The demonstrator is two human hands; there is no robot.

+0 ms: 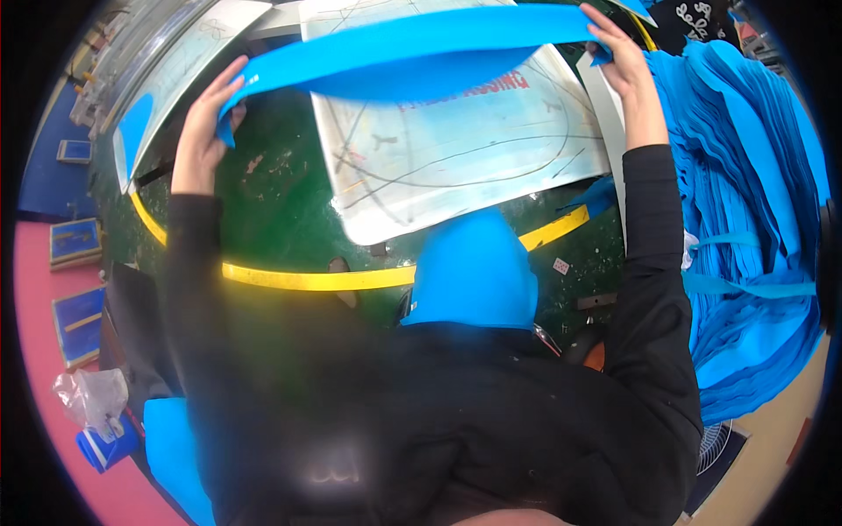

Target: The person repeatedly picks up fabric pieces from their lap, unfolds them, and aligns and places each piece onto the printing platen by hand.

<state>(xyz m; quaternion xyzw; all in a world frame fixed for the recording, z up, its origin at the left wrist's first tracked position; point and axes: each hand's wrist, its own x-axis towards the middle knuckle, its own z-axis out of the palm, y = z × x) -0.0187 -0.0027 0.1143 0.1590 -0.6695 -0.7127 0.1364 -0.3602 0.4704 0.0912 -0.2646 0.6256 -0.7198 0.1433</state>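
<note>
The left hand [203, 131] pinches one end of a long, bright blue sheet of thin flexible foam-like material [412, 54], fingers curled over its upper edge and the corner folded down against the palm. The right hand [621, 54] clamps the opposite end in the same way, fingertips wrapped over the edge. Both arms, in black sleeves, reach up and apart, so the sheet hangs stretched between them in a shallow bow, sagging a little in the middle, held in the air above the worktop.

The sheet looks smooth and matte, with cleanly cut edges. Beneath it lies a pale, scuffed rectangular cutting board [456, 162] with rounded corners, scribbled over with dark curved lines. The board rests tilted on a dark green work surface [272, 202], which is chipped in spots and crossed by a yellow curved strip [316, 279]. A smaller piece of the same blue material [474, 272], dome-shaped at the top, lies just below the board, near the person's chest.

To the right, a tall heap of blue cut sheets [745, 202] is stacked in wavy layers, close to the right forearm. At far left sit a pink surface [39, 351] with small blue framed blocks [74, 241], a crumpled clear plastic bag [88, 394] and a blue roll [105, 445].
</note>
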